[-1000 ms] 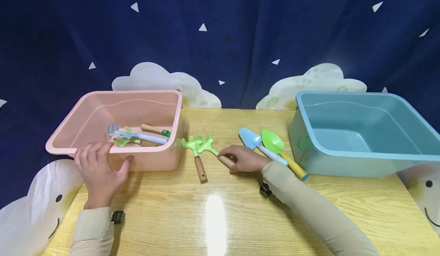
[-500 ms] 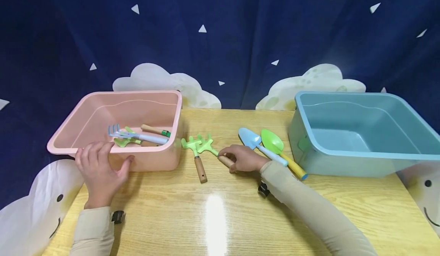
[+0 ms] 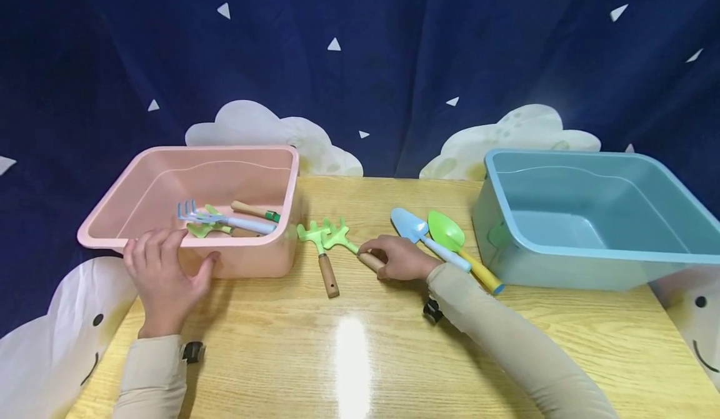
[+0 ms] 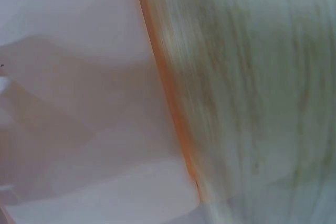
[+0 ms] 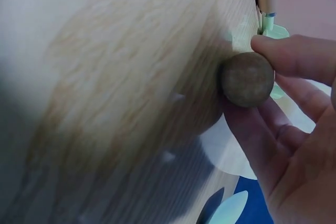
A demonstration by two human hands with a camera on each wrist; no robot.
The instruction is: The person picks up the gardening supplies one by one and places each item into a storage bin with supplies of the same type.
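My left hand (image 3: 165, 281) holds the front rim of the pink bin (image 3: 253, 259), fingers over the edge and thumb against the outer wall. Between the bins, my right hand (image 3: 400, 258) pinches the wooden handle (image 3: 371, 261) of a green garden fork (image 3: 337, 236) on the table. The handle's round end (image 5: 247, 80) faces the right wrist camera, between thumb and fingers. A second green garden fork (image 3: 326, 272) with a brown handle lies just left, its tines overlapping the first. Inside the pink bin lie a light blue hand rake (image 3: 247, 225) and green-headed tools.
Right of my right hand lie a light blue trowel (image 3: 409, 225) and a green trowel (image 3: 447, 231) with a yellow handle, side by side. A blue bin (image 3: 574, 269) stands at the right. Behind the wooden table (image 3: 270, 350) hangs a dark blue curtain (image 3: 388, 81).
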